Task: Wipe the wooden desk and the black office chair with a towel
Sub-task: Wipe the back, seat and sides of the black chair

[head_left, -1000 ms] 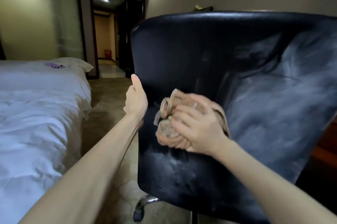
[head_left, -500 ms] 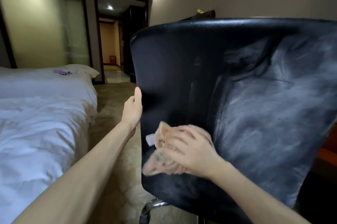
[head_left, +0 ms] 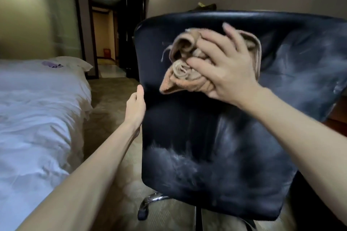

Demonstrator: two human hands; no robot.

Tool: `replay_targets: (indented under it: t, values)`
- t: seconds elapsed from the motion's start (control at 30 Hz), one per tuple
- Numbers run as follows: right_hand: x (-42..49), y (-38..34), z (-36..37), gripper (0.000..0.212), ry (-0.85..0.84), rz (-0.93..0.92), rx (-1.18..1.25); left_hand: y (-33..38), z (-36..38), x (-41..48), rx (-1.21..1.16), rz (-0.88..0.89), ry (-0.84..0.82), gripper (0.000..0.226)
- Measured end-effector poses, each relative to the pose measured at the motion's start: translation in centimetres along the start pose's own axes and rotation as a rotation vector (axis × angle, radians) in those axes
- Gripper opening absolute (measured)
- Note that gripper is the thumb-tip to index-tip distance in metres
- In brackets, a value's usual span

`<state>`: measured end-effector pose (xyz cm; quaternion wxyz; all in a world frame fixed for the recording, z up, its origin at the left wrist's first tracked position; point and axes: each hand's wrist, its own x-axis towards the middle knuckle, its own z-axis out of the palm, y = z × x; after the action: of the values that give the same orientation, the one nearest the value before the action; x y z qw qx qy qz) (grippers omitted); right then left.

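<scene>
A small red box-like thing (head_left: 106, 51) stands on the floor far down the corridor through the doorway (head_left: 112, 29); it is too small to tell whether anything is in it. Close in front, the black office chair (head_left: 216, 136) shows the back of its backrest, upright on a chrome base leg (head_left: 152, 198) with a caster (head_left: 142, 215) on the carpet (head_left: 107, 103). The leather is dull with pale, dusty smears low down and over its right side. The right hand (head_left: 225, 69) presses a bunched beige towel (head_left: 180, 76) against the upper left part of the backrest, just below the top edge. Its fingers (head_left: 204, 41) are spread and only slightly bent over the bundle, blurred at the tips, and the thumb bends into the folds; a towel edge wraps round the hand's far side and a thin loose thread hangs off the bundle to the left. The left hand (head_left: 135, 108) grips the backrest's left edge at about mid-height, with the thumb pointing up along the edge and the other fingers gone round it out of sight. To the left lies a bed (head_left: 37, 118) with white bedding, a pillow (head_left: 75, 62) and a small purple thing (head_left: 51, 64) at its far end. Past the chair's right edge a strip of reddish-brown wood (head_left: 339, 118) shows; whether it is the counter I cannot tell.
</scene>
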<state>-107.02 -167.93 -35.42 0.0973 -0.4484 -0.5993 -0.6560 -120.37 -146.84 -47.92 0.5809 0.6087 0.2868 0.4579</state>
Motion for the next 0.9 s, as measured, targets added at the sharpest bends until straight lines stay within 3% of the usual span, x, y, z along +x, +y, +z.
replay_targets:
  t: [0.23, 0.4, 0.63, 0.8, 0.9]
  values:
    - [-7.1, -7.8, 4.4, 0.017, 0.018, 0.174, 0.218, -0.6, 0.2, 0.8, 0.072, 0.059, 0.053, 0.045]
    - [-12.5, -13.6, 6.1, 0.026, -0.169, 0.096, 0.334, -1.4, 0.6, 0.5, 0.12, 0.112, 0.095, 0.048]
    - [-16.4, -17.4, 7.2, 0.024, -0.274, 0.063, 0.374, -0.9, 0.1, 0.0, 0.203, 0.13, 0.084, 0.047]
    - [-17.7, -17.1, 6.6, 0.021, -0.374, -0.145, 0.368, -0.6, -0.7, -0.6, 0.355, 0.167, 0.027, 0.048]
    - [-16.0, -16.2, 5.3, 0.01, -0.323, -0.118, 0.328, -0.5, -0.7, -2.4, 0.566, 0.365, 0.103, 0.057]
